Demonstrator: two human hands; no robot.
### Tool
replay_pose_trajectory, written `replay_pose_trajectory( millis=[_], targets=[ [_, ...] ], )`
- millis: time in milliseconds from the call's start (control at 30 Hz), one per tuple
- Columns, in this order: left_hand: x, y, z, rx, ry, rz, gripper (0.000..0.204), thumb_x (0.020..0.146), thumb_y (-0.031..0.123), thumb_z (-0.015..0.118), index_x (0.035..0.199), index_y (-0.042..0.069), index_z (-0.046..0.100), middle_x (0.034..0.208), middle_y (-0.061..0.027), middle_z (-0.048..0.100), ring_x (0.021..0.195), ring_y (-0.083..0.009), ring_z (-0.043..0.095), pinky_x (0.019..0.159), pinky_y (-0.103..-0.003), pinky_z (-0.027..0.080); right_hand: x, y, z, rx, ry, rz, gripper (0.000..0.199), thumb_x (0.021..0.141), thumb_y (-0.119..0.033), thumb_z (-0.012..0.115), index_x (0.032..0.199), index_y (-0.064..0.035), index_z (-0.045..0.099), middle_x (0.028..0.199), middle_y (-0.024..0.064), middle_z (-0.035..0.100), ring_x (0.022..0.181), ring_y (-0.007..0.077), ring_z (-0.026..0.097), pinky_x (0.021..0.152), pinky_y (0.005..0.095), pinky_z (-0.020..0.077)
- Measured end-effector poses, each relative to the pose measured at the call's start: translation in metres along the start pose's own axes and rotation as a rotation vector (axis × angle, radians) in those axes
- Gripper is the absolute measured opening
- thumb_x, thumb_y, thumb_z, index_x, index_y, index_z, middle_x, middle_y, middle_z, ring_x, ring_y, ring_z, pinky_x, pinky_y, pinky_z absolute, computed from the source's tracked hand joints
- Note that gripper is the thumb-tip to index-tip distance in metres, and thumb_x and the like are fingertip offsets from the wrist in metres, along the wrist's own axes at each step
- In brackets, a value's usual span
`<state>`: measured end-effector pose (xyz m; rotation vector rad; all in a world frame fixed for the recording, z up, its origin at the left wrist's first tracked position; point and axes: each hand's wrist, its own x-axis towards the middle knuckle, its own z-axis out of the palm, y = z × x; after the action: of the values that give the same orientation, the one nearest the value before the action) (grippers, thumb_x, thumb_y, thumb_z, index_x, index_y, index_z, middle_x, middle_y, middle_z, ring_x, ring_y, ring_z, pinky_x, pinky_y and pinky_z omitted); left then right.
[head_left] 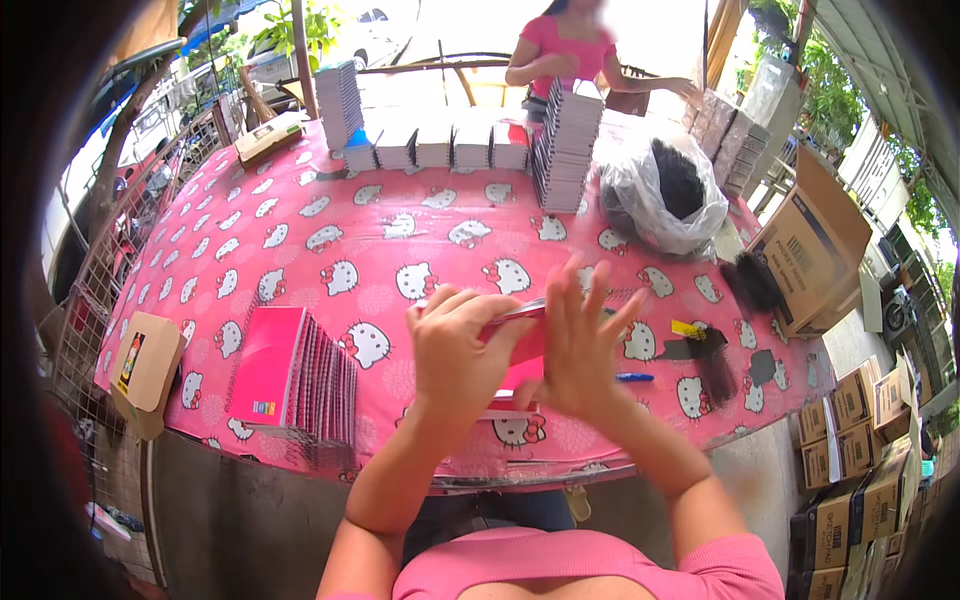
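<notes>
Over the near middle of the table, my left hand is closed around the top of a pink-red notebook, thumb on its near side. My right hand is slightly blurred, its fingers stretched up and its palm beside the notebook's right edge; whether it touches is hard to tell. Both hands cover much of the notebook. Left of them stands a stack of pink spiral notebooks. A blue pen lies just right of my right hand.
Across the table stand tall notebook stacks and a plastic bag of black material. A person in pink is beyond. Black bundles lie on the right, by an open carton. A small cardboard box is at left.
</notes>
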<state>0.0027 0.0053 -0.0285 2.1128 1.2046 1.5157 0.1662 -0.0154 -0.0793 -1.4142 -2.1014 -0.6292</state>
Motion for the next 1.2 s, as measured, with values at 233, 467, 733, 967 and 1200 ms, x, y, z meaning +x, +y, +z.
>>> replay_pose_trajectory(
  millis=[233, 467, 733, 967, 1200],
  targets=[
    [0.003, 0.007, 0.003, -0.072, -0.010, 0.019, 0.020, 0.066, 0.006, 0.080, 0.083, 0.002, 0.072, 0.073, -0.0054, 0.068, 0.070, -0.0173, 0.058, 0.064, -0.031, 0.047, 0.013, 0.004, -0.019, -0.047, 0.128, 0.010, 0.116, 0.078, -0.084, 0.010, 0.145, 0.0098, 0.020, 0.154, 0.0280, 0.013, 0.143, 0.0477, -0.005, 0.094, 0.0773, -0.0124],
    [-0.003, -0.004, -0.005, -0.122, -0.026, -0.054, 0.017, 0.066, 0.008, 0.081, 0.080, 0.004, 0.073, 0.074, -0.0046, 0.069, 0.071, -0.0177, 0.059, 0.067, -0.031, 0.047, -0.017, -0.014, -0.032, 0.006, 0.111, 0.091, 0.095, 0.089, -0.069, 0.030, 0.141, 0.0095, 0.028, 0.151, 0.0284, 0.022, 0.143, 0.0452, 0.006, 0.099, 0.0763, -0.0029],
    [-0.015, -0.015, 0.002, 0.090, -0.096, -0.009, 0.016, 0.072, 0.025, 0.078, 0.085, 0.017, 0.073, 0.077, 0.0050, 0.066, 0.080, -0.0146, 0.056, 0.087, -0.040, 0.031, -0.001, 0.050, -0.055, 0.638, -0.371, 0.179, 0.029, 0.084, -0.007, 0.069, 0.111, -0.0014, 0.061, 0.106, 0.0135, 0.062, 0.076, 0.0214, 0.061, 0.064, 0.0307, 0.0484],
    [-0.022, -0.023, 0.008, 0.102, -0.102, 0.016, 0.018, 0.073, 0.028, 0.077, 0.087, 0.018, 0.072, 0.083, 0.0043, 0.065, 0.090, -0.0162, 0.057, 0.090, -0.046, 0.030, 0.008, 0.031, -0.053, 0.739, -0.133, 0.265, 0.018, 0.077, -0.006, 0.074, 0.091, -0.0020, 0.065, 0.082, 0.0097, 0.059, 0.072, 0.0171, 0.060, 0.061, 0.0296, 0.0483],
    [-0.023, -0.023, 0.005, 0.130, -0.173, -0.016, 0.021, 0.071, 0.029, 0.078, 0.087, 0.017, 0.071, 0.086, 0.0035, 0.066, 0.096, -0.0183, 0.057, 0.097, -0.053, 0.028, 0.015, 0.026, -0.062, 0.702, -0.322, 0.334, 0.027, 0.085, -0.016, 0.068, 0.110, -0.0062, 0.065, 0.106, 0.0161, 0.060, 0.089, 0.0254, 0.063, 0.078, 0.0326, 0.0489]
  ],
)
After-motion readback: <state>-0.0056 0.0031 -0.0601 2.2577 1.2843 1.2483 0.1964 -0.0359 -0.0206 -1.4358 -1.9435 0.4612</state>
